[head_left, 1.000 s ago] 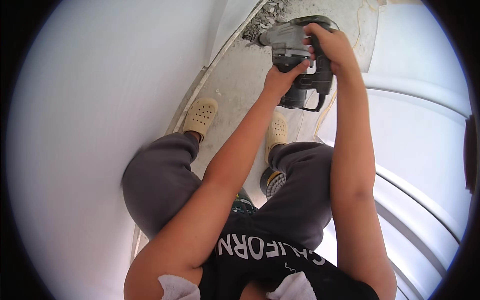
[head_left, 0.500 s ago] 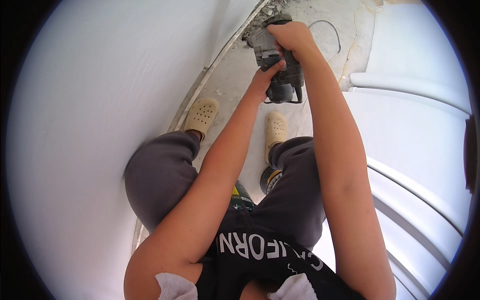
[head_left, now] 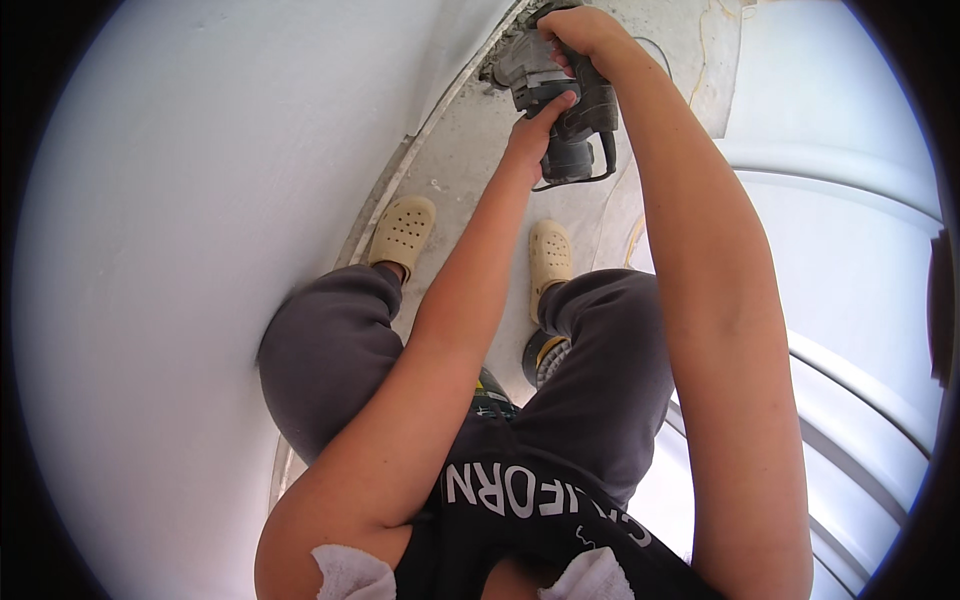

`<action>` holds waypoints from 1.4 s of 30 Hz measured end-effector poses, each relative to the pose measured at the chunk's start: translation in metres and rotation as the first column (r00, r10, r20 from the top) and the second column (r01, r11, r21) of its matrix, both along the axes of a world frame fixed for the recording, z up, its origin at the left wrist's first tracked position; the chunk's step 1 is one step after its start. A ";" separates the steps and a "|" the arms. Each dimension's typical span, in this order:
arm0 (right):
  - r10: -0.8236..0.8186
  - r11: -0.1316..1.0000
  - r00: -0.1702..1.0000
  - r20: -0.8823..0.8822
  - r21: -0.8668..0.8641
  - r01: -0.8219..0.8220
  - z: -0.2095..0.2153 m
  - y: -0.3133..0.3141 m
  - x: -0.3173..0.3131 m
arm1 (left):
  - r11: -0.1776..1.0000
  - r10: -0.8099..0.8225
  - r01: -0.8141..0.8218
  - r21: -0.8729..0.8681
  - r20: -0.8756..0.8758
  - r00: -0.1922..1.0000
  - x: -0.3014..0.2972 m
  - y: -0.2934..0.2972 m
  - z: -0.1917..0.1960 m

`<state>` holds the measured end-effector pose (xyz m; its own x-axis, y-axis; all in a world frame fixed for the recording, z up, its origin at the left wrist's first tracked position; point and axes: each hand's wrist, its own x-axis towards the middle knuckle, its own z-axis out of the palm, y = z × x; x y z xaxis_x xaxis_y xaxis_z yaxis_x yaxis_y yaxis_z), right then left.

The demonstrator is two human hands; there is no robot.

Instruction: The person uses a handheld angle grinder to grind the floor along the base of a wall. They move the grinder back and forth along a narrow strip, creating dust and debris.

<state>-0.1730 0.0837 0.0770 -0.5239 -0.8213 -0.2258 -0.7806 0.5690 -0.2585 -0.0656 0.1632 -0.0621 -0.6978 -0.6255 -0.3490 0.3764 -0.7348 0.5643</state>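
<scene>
Near the far edge of the view, a dark grey hammer drill (head_left: pixel 578 112) with a lighter grey front housing is held in both hands over the floor. My left hand (head_left: pixel 537 132) is closed on the side of its body, thumb lying across the casing. Wrapped over the handle at the far end is my right hand (head_left: pixel 585 38). The drill's front points left and away, towards broken rubble (head_left: pixel 490 74) along the foot of the wall. Whether a bit touches the rubble is hidden by the tool. A cord loop hangs at its near end.
A pale wall (head_left: pixel 230 180) rises close on my left, with a bare strip (head_left: pixel 385 185) along its base. White panels (head_left: pixel 830 260) stand at the right. My feet in beige clogs (head_left: pixel 405 232) are apart on the concrete floor (head_left: pixel 455 160). A round dark object (head_left: pixel 545 358) lies beside my right leg.
Both hands have moved the drill slightly farther away and to the right. My right forearm has swung right, and my knees have shifted a little to the right.
</scene>
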 end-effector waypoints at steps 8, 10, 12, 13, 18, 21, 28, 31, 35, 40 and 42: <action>0.123 0.990 0.989 -0.087 -0.063 -0.129 -0.005 -0.005 -0.008 | 1.000 0.001 -0.002 0.025 0.028 1.000 -0.002 -0.005 0.007; -0.043 0.988 0.938 0.343 -0.125 0.091 -0.004 -0.002 -0.008 | 0.999 -0.001 -0.001 0.034 0.037 0.999 -0.004 -0.007 0.005; -0.113 0.973 0.833 0.541 -0.109 0.203 -0.003 0.002 -0.007 | 0.999 -0.004 0.003 0.040 0.040 0.999 -0.006 -0.008 0.002; -0.115 0.974 0.833 0.542 -0.102 0.201 -0.002 0.004 -0.006 | 0.999 0.005 -0.006 0.037 0.019 1.000 -0.007 -0.009 0.001; -0.109 0.979 0.846 0.522 -0.091 0.182 -0.002 0.006 -0.003 | 0.999 0.019 -0.019 0.043 0.013 1.000 -0.007 -0.009 -0.001; -0.087 0.989 0.916 0.392 -0.078 0.128 -0.004 -0.001 -0.005 | 0.999 0.011 -0.013 0.052 0.026 1.000 -0.006 -0.010 0.001; -0.221 0.954 0.904 0.367 -0.110 0.278 -0.013 -0.008 -0.019 | 0.999 -0.017 0.016 0.040 0.020 1.000 -0.007 -0.015 -0.002; -0.210 0.956 0.822 0.530 -0.064 0.286 -0.013 0.002 -0.024 | 0.999 -0.031 0.030 0.014 0.058 0.998 -0.010 -0.017 -0.007; -0.212 0.950 0.788 0.578 -0.067 0.304 -0.013 0.008 -0.024 | 0.999 -0.038 0.037 0.018 0.052 0.998 -0.014 -0.018 -0.010; -0.162 0.963 0.833 0.528 -0.098 0.250 -0.012 0.010 -0.016 | 1.000 -0.011 0.011 -0.003 0.069 0.998 -0.010 -0.014 -0.011; -0.154 0.964 0.838 0.523 -0.106 0.243 -0.014 0.010 -0.015 | 1.000 -0.026 0.025 0.019 0.080 0.996 -0.009 -0.015 -0.012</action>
